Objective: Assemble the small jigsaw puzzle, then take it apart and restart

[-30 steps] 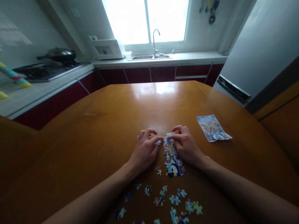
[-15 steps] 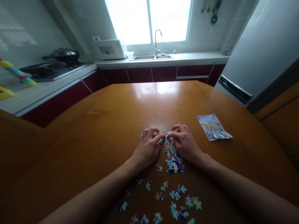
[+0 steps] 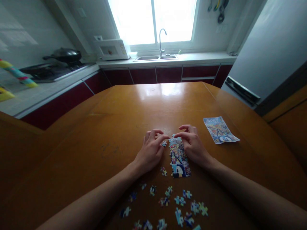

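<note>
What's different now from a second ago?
The right hand has shifted slightly right, uncovering more of the joined puzzle section. Nothing is clearly picked up or let go. The left hand stays by the section's far left corner; the loose pieces and picture sheet lie where they were.

Support: wooden table (image 3: 120, 111), brown, glossy, pale glare toward far edge. On it: assembled puzzle strip (image 3: 178, 156); one loose piece (image 3: 164, 143) just left of its far end; another piece (image 3: 163, 171) near its lower left side; scattered pieces (image 3: 179, 200) nearer the viewer; printed sheet (image 3: 220, 130) right, apart from strip.
</note>
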`<state>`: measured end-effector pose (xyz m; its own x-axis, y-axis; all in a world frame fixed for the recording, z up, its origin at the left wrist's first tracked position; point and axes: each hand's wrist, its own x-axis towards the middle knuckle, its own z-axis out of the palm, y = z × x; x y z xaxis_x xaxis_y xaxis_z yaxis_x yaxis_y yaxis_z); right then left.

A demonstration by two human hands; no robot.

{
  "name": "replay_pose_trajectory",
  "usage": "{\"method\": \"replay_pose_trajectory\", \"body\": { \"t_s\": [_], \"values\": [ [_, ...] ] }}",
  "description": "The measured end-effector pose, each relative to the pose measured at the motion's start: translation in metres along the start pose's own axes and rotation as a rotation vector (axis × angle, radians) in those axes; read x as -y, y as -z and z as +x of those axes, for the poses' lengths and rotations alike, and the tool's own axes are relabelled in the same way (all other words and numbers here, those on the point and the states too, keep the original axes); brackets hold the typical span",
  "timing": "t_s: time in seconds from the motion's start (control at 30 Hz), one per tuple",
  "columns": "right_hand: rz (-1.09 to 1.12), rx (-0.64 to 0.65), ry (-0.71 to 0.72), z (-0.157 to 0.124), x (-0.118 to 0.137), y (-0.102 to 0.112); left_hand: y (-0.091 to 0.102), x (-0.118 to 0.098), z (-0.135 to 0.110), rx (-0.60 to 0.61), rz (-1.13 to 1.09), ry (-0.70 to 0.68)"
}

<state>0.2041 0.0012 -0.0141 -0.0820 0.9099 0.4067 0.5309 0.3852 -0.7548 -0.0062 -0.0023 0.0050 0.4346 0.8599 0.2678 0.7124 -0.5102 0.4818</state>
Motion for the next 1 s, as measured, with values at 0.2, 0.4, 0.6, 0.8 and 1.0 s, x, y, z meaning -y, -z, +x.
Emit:
{"method": "replay_pose_trajectory", "body": {
  "t_s": [0.2, 0.4, 0.6, 0.8, 1.0],
  "values": [
    [-0.069, 0.107, 0.059, -0.0018, 0.0009, 0.0001, -0.0001, -0.0001, -0.0016, 0.016, 0.053, -0.034],
    [-0.016, 0.065, 0.023, 0.0000, 0.0006, -0.0006, -0.0005, -0.0008, -0.0008, -0.010, -0.004, -0.026],
    [0.088, -0.084, -0.056, 0.0041, -0.0007, 0.0017, 0.0008, 0.0006, 0.0047, -0.155, -0.178, 0.099],
    [-0.006, 0.032, 0.016, 0.0031, 0.0025, 0.0015, -0.0007, 0.0032, 0.0054, -0.151, -0.090, 0.136],
    [-0.114, 0.159, 0.089, 0.0009, 0.0078, 0.0037, -0.0025, 0.0044, 0.0034, -0.116, -0.010, 0.142]
  ]
}}
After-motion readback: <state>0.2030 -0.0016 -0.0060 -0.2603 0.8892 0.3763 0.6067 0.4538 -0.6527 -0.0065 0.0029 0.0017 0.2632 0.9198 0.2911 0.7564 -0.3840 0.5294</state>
